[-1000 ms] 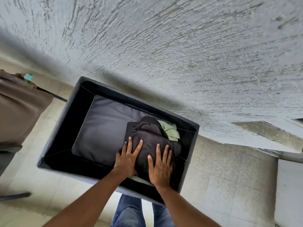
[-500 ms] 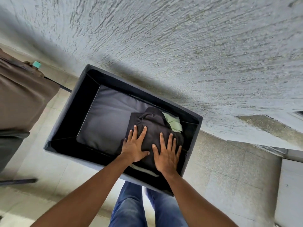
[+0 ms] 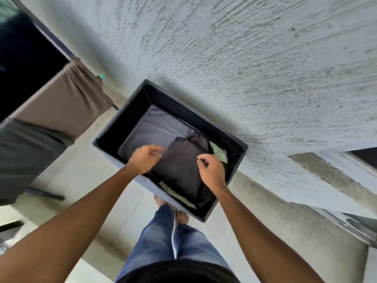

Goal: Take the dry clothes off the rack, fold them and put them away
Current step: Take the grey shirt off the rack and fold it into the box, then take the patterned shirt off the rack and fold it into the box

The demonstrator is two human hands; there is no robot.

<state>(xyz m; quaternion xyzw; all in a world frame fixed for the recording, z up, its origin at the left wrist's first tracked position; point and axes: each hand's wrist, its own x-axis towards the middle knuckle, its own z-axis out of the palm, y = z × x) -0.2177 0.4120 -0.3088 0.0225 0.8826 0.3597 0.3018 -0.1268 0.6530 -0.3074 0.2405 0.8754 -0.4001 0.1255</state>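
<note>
Tiled floor (image 3: 265, 231), grey bin (image 3: 122, 127) — dark garment (image 3: 179, 172) crosswise

Left hand (image 3: 145, 159) and right hand (image 3: 211, 170) loosely curled, apparently empty.

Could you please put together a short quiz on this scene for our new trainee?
1. True or false: the black folded garment lies inside the dark storage box.
2. What colour is the second garment, beneath it? A pale green, B red, C yellow.
3. Fill in: the brown cloth hangs on the person's ____ side.
Key: 1 true; 2 A; 3 left.
</note>
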